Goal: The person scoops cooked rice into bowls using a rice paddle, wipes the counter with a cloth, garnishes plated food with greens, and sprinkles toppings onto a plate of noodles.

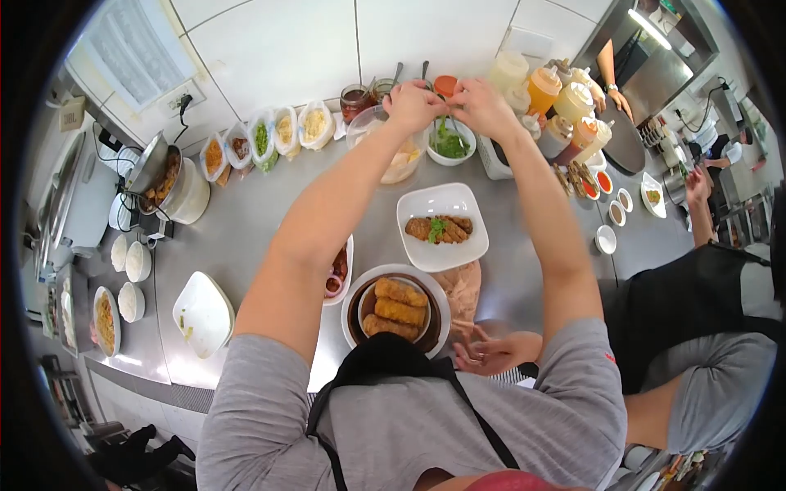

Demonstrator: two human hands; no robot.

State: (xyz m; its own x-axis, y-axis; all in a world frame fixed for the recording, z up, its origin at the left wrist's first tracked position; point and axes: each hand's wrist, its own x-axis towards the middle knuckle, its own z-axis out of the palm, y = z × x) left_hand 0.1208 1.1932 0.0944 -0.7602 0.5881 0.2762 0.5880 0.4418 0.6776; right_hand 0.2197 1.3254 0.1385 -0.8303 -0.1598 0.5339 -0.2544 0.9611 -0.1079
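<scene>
My left hand (415,106) and my right hand (485,108) meet at the back of the counter, fingers pinched close together. What lies between the fingertips is too small to make out. Just below them is a white bowl of green herb leaves (451,141), with thin green bits reaching up toward my fingers. A clear plastic tub (386,159) stands under my left hand. Nearer me, a white square dish (444,199) holds browned sliced food (440,230) topped with a green sprig. Closer still, golden rolls (396,308) sit in a round bowl (352,340).
Sauce bottles (544,90) crowd the back right. Bags of toppings (262,141) line the wall at left, beside a pot (192,196). A co-worker's hand (499,352) reaches in from the right, near the rolls. A white dish (203,315) stands at left.
</scene>
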